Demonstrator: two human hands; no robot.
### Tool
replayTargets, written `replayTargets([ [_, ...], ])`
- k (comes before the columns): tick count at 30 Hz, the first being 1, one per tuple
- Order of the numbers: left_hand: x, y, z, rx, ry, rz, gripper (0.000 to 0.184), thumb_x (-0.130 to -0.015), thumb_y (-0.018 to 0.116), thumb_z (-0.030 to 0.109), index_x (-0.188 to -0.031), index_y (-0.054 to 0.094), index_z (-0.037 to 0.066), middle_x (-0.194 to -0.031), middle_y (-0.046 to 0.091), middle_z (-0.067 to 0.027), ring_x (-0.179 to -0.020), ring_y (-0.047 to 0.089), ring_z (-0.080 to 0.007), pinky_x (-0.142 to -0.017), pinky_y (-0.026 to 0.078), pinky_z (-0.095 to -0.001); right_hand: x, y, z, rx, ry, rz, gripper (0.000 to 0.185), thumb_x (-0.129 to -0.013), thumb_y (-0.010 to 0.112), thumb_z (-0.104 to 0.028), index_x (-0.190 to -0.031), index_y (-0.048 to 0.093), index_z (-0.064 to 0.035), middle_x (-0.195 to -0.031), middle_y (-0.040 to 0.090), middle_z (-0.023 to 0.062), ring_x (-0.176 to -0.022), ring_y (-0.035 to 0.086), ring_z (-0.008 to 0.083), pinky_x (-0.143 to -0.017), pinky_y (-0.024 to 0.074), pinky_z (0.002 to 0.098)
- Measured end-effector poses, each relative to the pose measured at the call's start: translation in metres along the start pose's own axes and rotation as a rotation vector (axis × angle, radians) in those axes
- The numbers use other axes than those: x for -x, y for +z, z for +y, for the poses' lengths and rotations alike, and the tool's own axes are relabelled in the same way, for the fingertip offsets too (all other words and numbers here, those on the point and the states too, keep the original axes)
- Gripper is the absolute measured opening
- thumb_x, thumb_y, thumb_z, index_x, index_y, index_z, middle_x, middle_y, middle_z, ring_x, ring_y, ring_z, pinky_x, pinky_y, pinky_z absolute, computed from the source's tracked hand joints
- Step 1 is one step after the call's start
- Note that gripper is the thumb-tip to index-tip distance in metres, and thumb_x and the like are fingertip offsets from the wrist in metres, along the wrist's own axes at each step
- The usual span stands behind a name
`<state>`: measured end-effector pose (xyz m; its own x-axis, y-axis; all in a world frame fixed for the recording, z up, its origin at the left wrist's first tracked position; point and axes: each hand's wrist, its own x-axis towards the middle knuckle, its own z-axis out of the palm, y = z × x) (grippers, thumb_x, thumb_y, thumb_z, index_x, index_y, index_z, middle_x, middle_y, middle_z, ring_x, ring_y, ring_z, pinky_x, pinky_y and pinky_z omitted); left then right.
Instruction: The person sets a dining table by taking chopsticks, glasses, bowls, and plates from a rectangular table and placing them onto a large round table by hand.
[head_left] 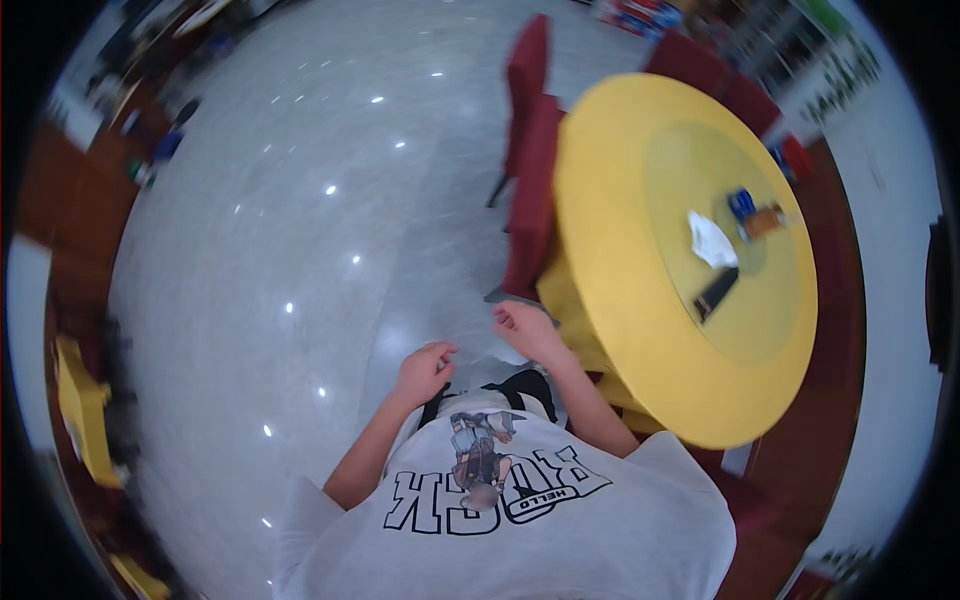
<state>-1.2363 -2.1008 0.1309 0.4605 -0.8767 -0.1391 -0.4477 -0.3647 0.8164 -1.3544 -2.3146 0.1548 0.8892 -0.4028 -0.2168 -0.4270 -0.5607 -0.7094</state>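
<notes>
My left hand (427, 371) is in front of my shirt, its fingers loosely bent and apart, with nothing visible in them. To its right and a little farther forward, my right hand (527, 331) also has loosely curled fingers and holds nothing that I can see. It is close to the edge of a round yellow table (610, 230). On the table's glass turntable (675, 170) lie a crumpled white item (711, 240), a dark elongated object (716, 294), a blue item (741, 205) and a brown item (762, 223).
A dark red chair (530, 170) stands against the table's left side, and more red chairs (690, 72) are behind it. Shiny grey floor (300, 230) stretches ahead and left. Another yellow table (85, 415) is at the far left, and a white wall (895, 240) at the right.
</notes>
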Motion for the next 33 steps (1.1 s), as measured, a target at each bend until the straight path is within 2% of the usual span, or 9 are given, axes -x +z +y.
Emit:
replayTargets([
  [4,0.122,-0.072,-0.074,0.034,-0.265,0.193,0.024,-0.079,0.062,0.012,-0.103,0.062,0.007,-0.083,0.062,-0.0084,-0.064,0.058,-0.0177,-0.061,0.048,-0.0302,-0.020,0.109,-0.110,0.193,-0.344,-0.437,0.035,-0.080,0.062,-0.021,-0.111,0.058,-0.0060,-0.100,0.062,0.0141,-0.093,0.060,0.0299,-0.080,0.0481,0.0388],
  [7,0.200,-0.095,-0.112,0.203,-0.516,0.514,0.023,-0.081,0.061,0.013,-0.103,0.062,0.008,-0.081,0.063,-0.0083,-0.065,0.061,-0.0190,-0.062,0.049,-0.0324,-0.030,0.153,-0.176,0.259,-0.594,-0.770,0.039,-0.080,0.061,-0.022,-0.114,0.055,-0.0064,-0.105,0.060,0.0150,-0.096,0.058,0.0320,-0.082,0.0469,0.0403],
  [9,0.237,-0.100,-0.146,0.305,-0.604,0.837,0.021,-0.081,0.059,0.008,-0.101,0.062,0.003,-0.078,0.061,-0.0033,-0.066,0.056,-0.0111,-0.060,0.046,-0.0266,-0.053,0.184,-0.203,0.337,-0.688,-0.850,0.039,-0.080,0.061,-0.022,-0.115,0.055,-0.0064,-0.105,0.060,0.0152,-0.096,0.058,0.0324,-0.082,0.0469,0.0406],
  [16,0.279,-0.075,-0.154,0.686,-0.821,1.563,0.018,-0.083,0.056,0.007,-0.100,0.063,0.002,-0.080,0.062,-0.0031,-0.067,0.054,-0.0091,-0.060,0.046,-0.0238,-0.120,0.280,-0.274,0.491,-0.912,-1.087,0.036,-0.080,0.060,-0.021,-0.113,0.056,-0.0061,-0.104,0.060,0.0152,-0.096,0.058,0.0330,-0.082,0.0468,0.0423],
  [20,0.247,-0.079,-0.172,0.948,-0.897,1.505,0.019,-0.082,0.057,0.004,-0.100,0.062,0.002,-0.077,0.062,-0.0035,-0.065,0.056,-0.0096,-0.059,0.047,-0.0236,-0.154,0.347,-0.329,0.529,-1.105,-1.301,0.037,-0.080,0.060,-0.020,-0.113,0.055,-0.0058,-0.102,0.061,0.0144,-0.095,0.059,0.0324,-0.081,0.0477,0.0415],
  [22,0.231,-0.114,-0.179,1.021,-0.888,1.388,0.020,-0.081,0.059,0.007,-0.100,0.062,0.002,-0.078,0.063,-0.0040,-0.062,0.056,-0.0106,-0.057,0.046,-0.0244,-0.173,0.377,-0.373,0.410,-1.291,-1.263,0.034,-0.079,0.061,-0.020,-0.110,0.057,-0.0061,-0.101,0.062,0.0133,-0.093,0.061,0.0297,-0.080,0.0486,0.0393],
  [26,0.210,-0.211,-0.192,0.703,-0.904,1.228,0.023,-0.082,0.059,0.009,-0.104,0.061,0.002,-0.079,0.062,-0.0050,-0.064,0.057,-0.0104,-0.059,0.046,-0.0247,-0.215,0.423,-0.446,0.155,-1.216,-1.342,0.026,-0.078,0.062,-0.018,-0.101,0.061,-0.0058,-0.094,0.064,0.0120,-0.085,0.064,0.0262,-0.074,0.0504,0.0362],
  [32,0.241,-0.298,-0.236,0.656,-0.869,1.649,0.024,-0.083,0.058,0.005,-0.107,0.059,0.002,-0.081,0.062,-0.0042,-0.069,0.057,-0.0096,-0.064,0.047,-0.0236,-0.275,0.496,-0.554,0.185,-1.262,-1.439,0.015,-0.078,0.063,-0.015,-0.088,0.064,-0.0036,-0.077,0.066,0.0099,-0.071,0.065,0.0215,-0.065,0.0509,0.0320],
  [33,0.254,-0.291,-0.247,0.643,-0.856,1.682,0.024,-0.083,0.058,0.005,-0.107,0.059,0.002,-0.081,0.062,-0.0042,-0.069,0.057,-0.0096,-0.064,0.047,-0.0236,-0.271,0.509,-0.559,0.166,-1.144,-1.502,0.015,-0.079,0.063,-0.015,-0.088,0.063,-0.0035,-0.077,0.066,0.0092,-0.071,0.064,0.0203,-0.065,0.0505,0.0313],
])
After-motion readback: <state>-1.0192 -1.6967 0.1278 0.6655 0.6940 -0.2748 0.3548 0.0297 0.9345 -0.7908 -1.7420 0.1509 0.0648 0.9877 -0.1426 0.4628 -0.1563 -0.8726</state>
